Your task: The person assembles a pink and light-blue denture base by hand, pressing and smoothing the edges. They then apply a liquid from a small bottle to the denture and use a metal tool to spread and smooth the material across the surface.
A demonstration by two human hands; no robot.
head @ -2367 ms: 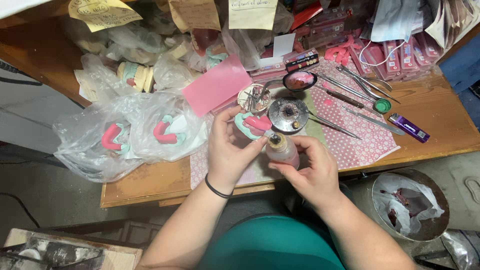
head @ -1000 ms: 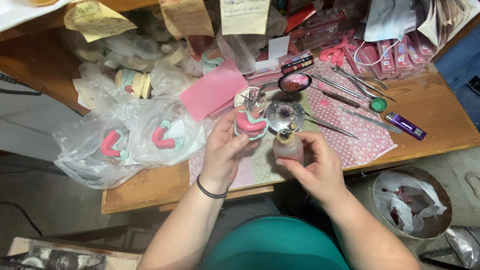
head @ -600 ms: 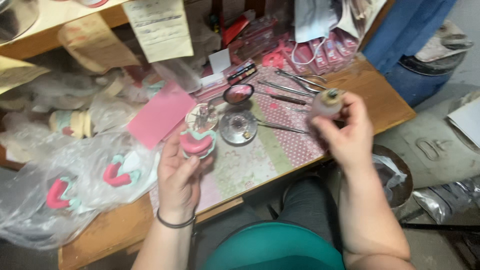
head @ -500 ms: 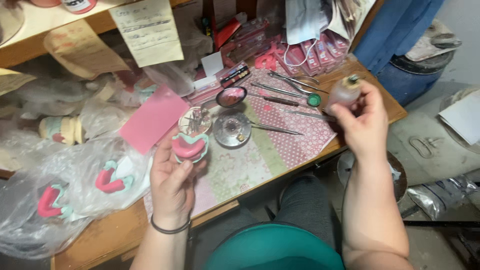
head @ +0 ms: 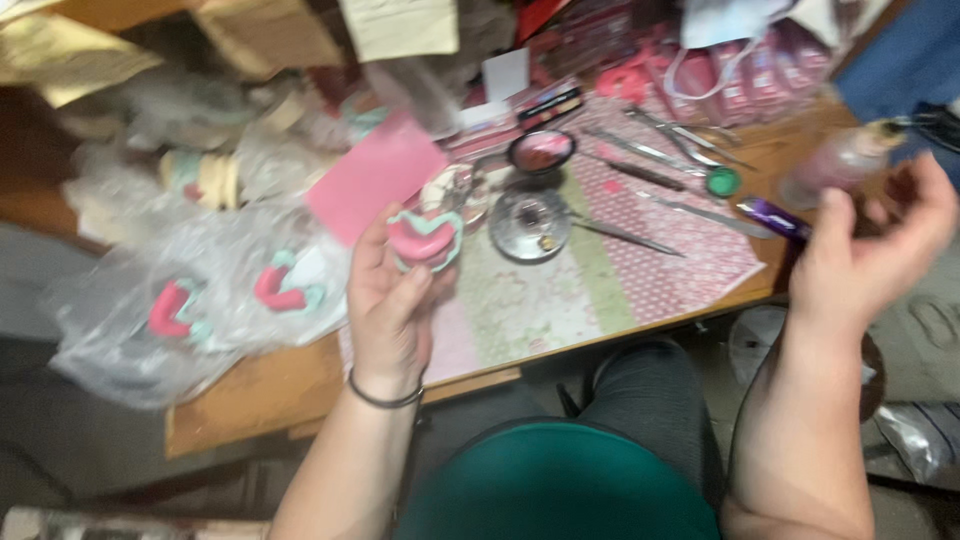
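Presently my left hand (head: 390,300) pinches a pink dental mould (head: 422,240) near the workbench's (head: 250,395) front edge; my right hand (head: 865,250), fingers spread, hovers beside a small bottle (head: 835,170); clear plastic bags (head: 200,300) lie left.

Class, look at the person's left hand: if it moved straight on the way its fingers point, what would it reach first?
The left hand, holding a pink-and-teal dental model, points up the table. It would probably meet the small clear dish first, though blur leaves depth uncertain.
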